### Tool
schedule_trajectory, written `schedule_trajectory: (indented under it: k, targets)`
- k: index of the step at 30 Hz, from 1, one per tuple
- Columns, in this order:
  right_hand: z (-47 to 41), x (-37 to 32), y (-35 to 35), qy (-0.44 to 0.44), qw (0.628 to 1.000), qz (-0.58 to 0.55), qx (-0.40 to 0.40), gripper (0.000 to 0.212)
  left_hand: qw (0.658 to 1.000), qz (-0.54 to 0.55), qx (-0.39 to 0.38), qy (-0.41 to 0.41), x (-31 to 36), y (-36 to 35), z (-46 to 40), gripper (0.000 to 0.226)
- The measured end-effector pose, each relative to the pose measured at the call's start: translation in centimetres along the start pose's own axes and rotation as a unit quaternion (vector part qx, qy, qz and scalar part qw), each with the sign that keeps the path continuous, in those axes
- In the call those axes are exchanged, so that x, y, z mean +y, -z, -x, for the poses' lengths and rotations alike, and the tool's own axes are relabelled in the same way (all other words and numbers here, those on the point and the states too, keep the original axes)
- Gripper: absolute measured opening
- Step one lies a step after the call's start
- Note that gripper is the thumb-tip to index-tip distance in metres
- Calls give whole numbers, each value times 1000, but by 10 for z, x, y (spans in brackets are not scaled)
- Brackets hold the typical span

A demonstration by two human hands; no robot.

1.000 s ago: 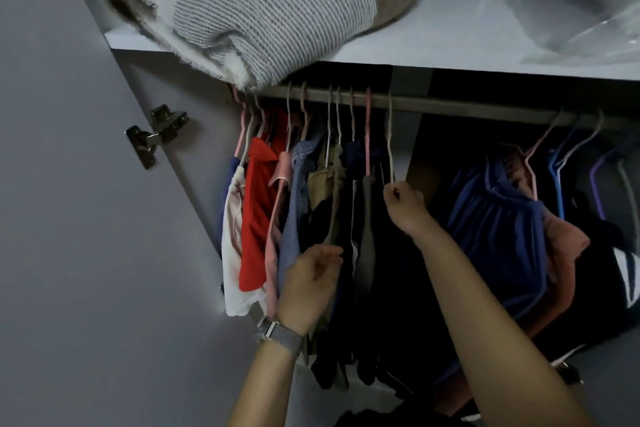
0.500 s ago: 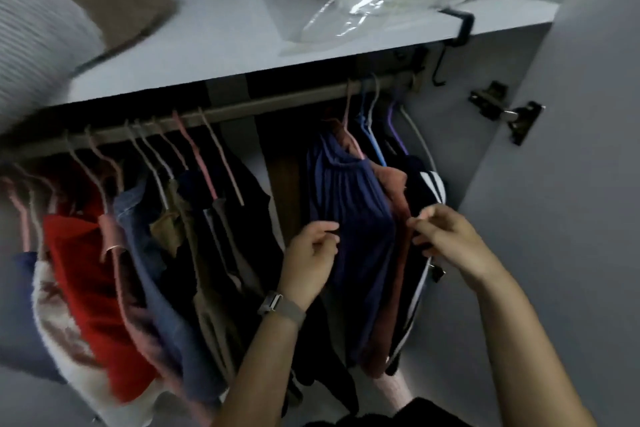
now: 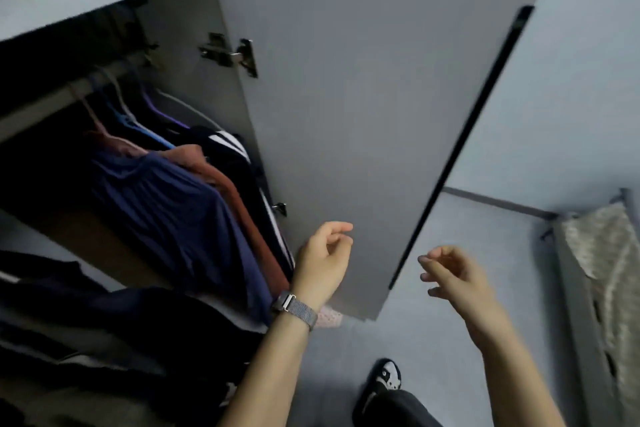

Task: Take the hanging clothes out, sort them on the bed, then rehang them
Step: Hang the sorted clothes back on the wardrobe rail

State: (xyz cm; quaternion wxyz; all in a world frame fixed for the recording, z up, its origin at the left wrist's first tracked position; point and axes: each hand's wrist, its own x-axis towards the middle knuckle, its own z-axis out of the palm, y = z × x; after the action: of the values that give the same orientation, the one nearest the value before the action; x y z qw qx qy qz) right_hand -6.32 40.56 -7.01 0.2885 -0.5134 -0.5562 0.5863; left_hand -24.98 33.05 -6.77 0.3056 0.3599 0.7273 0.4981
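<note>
Hanging clothes [image 3: 166,198] on rail inside wardrobe at left, long axis slanting down toward lower right in tilted view. Left hand [image 3: 322,260], right hand [image 3: 453,274] before open door [image 3: 346,114], fingers loosely curled, apparently holding nothing.

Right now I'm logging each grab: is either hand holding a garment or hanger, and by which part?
Nothing is held. The left hand and right hand hang loosely curled in the air, apart from the hanging clothes.

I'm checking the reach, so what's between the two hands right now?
In the head view, the open grey wardrobe door's dark front edge runs down between the left hand and right hand.
</note>
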Motion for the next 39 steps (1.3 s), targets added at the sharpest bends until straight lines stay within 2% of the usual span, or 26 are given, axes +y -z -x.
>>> schedule_trajectory:
  k: [4, 9, 15, 24, 27, 30, 33, 39]
  targets:
    - [37, 22, 70, -20, 992, -49, 118, 15, 991, -23, -127, -44, 23, -69, 23, 16]
    - [81, 47, 143, -16, 971, -85, 223, 15, 973, -37, -209, -94, 54, -145, 52, 21]
    - [147, 97, 243, -34, 940, -121, 318, 15, 946, -50, -306, -94, 68, -256, 116, 15]
    - [281, 171, 409, -96, 884, -131, 438, 14, 869, -39, -487, -83, 99, -448, 282, 11]
    - [333, 196, 451, -124, 848, -122, 500, 13, 843, -41, -529, -88, 104, -495, 325, 18]
    - [379, 221, 476, -150, 802, -161, 555, 14, 810, -49, -579, -76, 105, -534, 360, 19]
    - [412, 244, 491, -176, 760, -203, 591, 20, 772, -69, -628, -73, 104, -577, 391, 19]
    - [444, 276, 534, -233, 689, -220, 650, 25, 698, -111, -703, -82, 118, -669, 443, 14]
